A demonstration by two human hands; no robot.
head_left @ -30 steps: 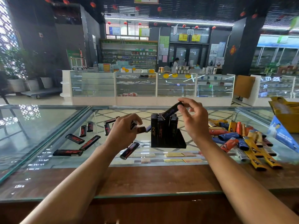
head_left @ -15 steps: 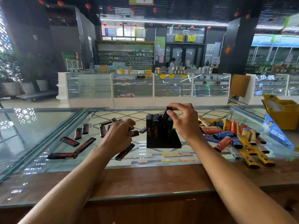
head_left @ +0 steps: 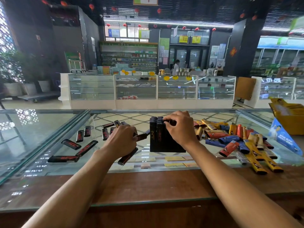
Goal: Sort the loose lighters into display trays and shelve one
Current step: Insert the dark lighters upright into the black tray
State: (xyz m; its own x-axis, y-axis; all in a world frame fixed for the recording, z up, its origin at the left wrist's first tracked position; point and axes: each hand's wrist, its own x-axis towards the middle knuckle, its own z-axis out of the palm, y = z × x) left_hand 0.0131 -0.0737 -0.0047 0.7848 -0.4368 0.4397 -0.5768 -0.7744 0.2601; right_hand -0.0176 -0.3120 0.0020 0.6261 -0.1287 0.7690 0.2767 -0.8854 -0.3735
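The tray (head_left: 166, 148) is standing near the middle of the counter (head_left: 148, 183), set back from its near edge; black lighters (head_left: 156, 134) are standing upright in it in close rows; the right hand (head_left: 180, 129) is lying over the tray's top right side, its fingers curled and pinching a lighter (head_left: 172, 122) at the top of the rows; whether that one is seated in a slot cannot be told, since the hand is covering it.

The left hand (head_left: 121, 140) is hovering just left of the tray, its fingers clenched round a bundle (head_left: 142, 136) of black lighters; one end is sticking out toward the tray without touching it, and another is poking out below the hand toward the near edge.

Loose lighters (head_left: 71, 144), black with red marks, are lying scattered across the left part of the counter, apart from one another; a few more are lying just behind the left hand; coloured lighters (head_left: 228, 140) in yellow, blue and orange are lying heaped toward the right edge, near the tray; a yellow box (head_left: 289, 119) is sitting at the far right corner, with a blue carton (head_left: 284, 137) leaning just in front of it.
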